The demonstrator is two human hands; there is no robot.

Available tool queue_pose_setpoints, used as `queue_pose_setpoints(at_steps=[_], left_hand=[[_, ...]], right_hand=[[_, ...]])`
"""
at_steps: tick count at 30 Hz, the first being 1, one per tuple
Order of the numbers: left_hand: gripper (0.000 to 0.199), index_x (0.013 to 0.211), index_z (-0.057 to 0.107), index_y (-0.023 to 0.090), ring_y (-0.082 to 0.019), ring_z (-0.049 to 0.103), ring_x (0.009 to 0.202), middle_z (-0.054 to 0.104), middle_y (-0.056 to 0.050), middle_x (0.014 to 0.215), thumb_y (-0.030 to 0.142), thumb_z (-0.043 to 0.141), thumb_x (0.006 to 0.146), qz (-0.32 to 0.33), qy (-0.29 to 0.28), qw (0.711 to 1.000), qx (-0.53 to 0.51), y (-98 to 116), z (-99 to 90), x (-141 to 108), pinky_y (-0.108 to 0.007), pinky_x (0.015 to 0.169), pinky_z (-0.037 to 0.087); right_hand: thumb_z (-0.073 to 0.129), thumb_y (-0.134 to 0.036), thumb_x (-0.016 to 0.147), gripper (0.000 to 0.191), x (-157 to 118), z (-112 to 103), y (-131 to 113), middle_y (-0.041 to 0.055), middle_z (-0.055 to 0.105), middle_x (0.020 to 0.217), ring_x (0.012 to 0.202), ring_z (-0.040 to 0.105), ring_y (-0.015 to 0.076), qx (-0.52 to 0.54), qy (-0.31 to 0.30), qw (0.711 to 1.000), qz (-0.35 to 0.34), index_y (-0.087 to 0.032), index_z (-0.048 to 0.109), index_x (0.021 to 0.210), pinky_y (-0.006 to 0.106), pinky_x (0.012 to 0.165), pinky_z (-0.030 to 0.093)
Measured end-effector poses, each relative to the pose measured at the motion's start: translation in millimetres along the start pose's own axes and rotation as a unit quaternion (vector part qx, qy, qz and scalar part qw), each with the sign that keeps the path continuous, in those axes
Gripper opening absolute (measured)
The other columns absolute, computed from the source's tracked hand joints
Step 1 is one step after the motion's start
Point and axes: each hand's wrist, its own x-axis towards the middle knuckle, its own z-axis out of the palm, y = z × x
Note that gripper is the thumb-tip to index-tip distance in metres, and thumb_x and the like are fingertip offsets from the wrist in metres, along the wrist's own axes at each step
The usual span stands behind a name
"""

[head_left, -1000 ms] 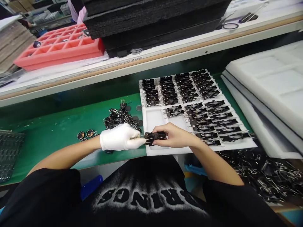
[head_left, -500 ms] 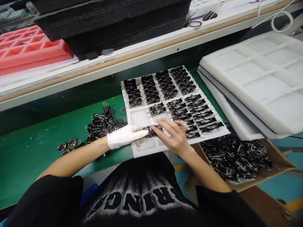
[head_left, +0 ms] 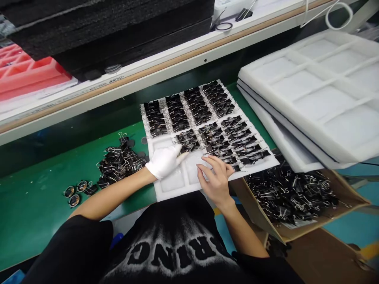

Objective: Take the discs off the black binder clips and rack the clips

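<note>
My left hand (head_left: 166,161), in a white glove, reaches over the white foam tray (head_left: 170,192). Its thumb and forefinger close on a black binder clip (head_left: 191,147) at the near end of a short row; the fingertips partly hide it. My bare right hand (head_left: 216,179) hovers over the tray's near compartment, fingers curved and apart with nothing between them. Rows of black binder clips (head_left: 217,140) with silver wire handles fill the other compartments. On the green table left of the tray lies a heap of binder clips (head_left: 120,161).
Several round pieces held in clips (head_left: 74,200) lie at the left. A cardboard box (head_left: 349,193) of loose binder clips stands at the lower right, below stacked white foam trays (head_left: 314,98). Behind runs a shelf edge (head_left: 166,65) bearing black foam blocks (head_left: 118,35) and a red tray (head_left: 32,75).
My left hand has carried the binder clip away from my right hand to the row in the tray. My right hand has let go and drawn back slightly. The view has shifted.
</note>
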Motion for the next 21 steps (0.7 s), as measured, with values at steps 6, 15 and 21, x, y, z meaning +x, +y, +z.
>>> queue_pose_setpoints(at_steps=[6,15,21], left_hand=[[0.053,0.11,0.066,0.015,-0.027,0.067,0.079,0.069,-0.017,0.096,0.06,0.038,0.106,-0.014,0.009,0.999,0.049,12,-0.8,-4,-0.036,0.071,0.043],[0.049,0.108,0.065,0.014,-0.028,0.07,0.081,0.071,-0.016,0.095,0.055,0.038,0.107,0.002,-0.03,0.998,0.05,13,-2.9,11,-0.034,0.067,0.044],[0.051,0.107,0.065,0.013,-0.026,0.071,0.081,0.074,-0.013,0.094,0.057,0.039,0.107,-0.005,0.002,1.0,-0.001,13,6.7,10,-0.032,0.066,0.044]], right_hand=[[0.066,-0.015,0.096,0.01,2,-2,-2,0.0091,0.077,0.12,0.122,0.067,0.0277,-0.03,-0.027,0.999,-0.009,-0.021,0.072,0.1,0.045,0.101,0.032],[0.062,-0.021,0.097,0.015,16,-2,1,0.0148,0.07,0.123,0.117,0.054,0.0333,-0.14,-0.059,0.988,0.039,-0.018,0.074,0.107,0.048,0.093,0.026],[0.062,-0.023,0.099,0.012,15,3,0,0.0124,0.07,0.12,0.117,0.053,0.0322,-0.157,-0.06,0.986,0.018,-0.02,0.074,0.102,0.047,0.094,0.026]])
